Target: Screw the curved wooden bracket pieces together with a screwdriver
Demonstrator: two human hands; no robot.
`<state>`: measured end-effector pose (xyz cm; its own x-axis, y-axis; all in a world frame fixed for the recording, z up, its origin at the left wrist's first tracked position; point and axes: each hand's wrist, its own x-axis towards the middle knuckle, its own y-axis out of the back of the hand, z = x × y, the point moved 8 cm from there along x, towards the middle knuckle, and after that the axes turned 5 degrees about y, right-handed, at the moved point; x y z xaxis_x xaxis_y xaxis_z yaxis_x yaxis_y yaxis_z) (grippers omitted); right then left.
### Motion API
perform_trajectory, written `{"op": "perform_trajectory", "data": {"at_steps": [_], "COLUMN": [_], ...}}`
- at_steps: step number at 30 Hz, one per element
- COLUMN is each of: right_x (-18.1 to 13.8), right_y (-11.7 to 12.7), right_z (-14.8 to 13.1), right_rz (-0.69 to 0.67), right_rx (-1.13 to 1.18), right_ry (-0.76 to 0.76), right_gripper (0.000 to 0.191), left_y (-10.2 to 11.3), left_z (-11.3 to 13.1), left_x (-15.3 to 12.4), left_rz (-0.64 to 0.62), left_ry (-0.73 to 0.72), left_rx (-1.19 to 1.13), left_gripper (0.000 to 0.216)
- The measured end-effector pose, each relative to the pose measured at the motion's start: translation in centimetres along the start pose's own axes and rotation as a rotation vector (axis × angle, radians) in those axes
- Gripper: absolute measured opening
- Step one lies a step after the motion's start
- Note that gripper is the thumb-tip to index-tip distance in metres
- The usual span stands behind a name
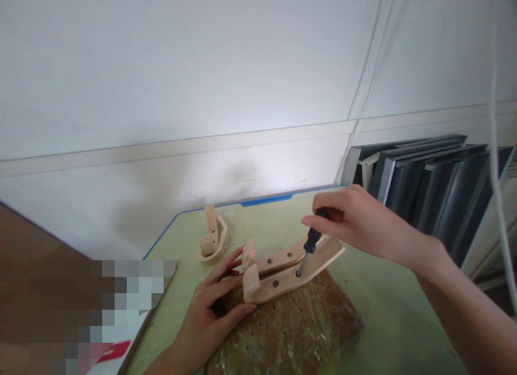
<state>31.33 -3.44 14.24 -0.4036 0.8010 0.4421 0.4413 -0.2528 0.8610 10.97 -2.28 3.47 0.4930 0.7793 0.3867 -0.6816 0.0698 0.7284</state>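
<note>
The right hand (347, 220) curls closed round a screwdriver (311, 241) slanting down-left, its tip at a screw (298, 273) in the nearer wooden piece (286, 286). That piece lies lengthwise, left to right, atop a brown block (299, 324); the left hand (212, 300), half-open, grips its hooked left end.

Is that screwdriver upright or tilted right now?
Tilted: the screwdriver slants, its black handle up and right of its tip, which sits at a screw in the nearer wooden piece.
</note>
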Motion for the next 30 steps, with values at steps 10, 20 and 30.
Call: {"op": "perform_trajectory", "data": {"at_steps": [10,20,30], "right_x": [-1.0,-0.9,-0.3], "right_y": [0.8,1.0,0.3], "right_z": [-2.5,-1.5,-0.3], "right_rz": [-0.2,-0.216,-0.169], "right_rx": [0.287,0.305,0.19], "right_ry": [0.311,0.293,0.211], "right_gripper": [0.021,0.024,0.018], "left_y": [0.1,0.3,0.1], "left_z": [0.1,0.3,0.2], "left_x": [0.1,-0.1,0.2], "left_rz": [-0.002,0.002,-0.002], "left_ry": [0.007,0.009,0.031], "left_rx": [-0.008,-0.014,-0.008], "left_gripper": [0.028,0.027,0.027]}}
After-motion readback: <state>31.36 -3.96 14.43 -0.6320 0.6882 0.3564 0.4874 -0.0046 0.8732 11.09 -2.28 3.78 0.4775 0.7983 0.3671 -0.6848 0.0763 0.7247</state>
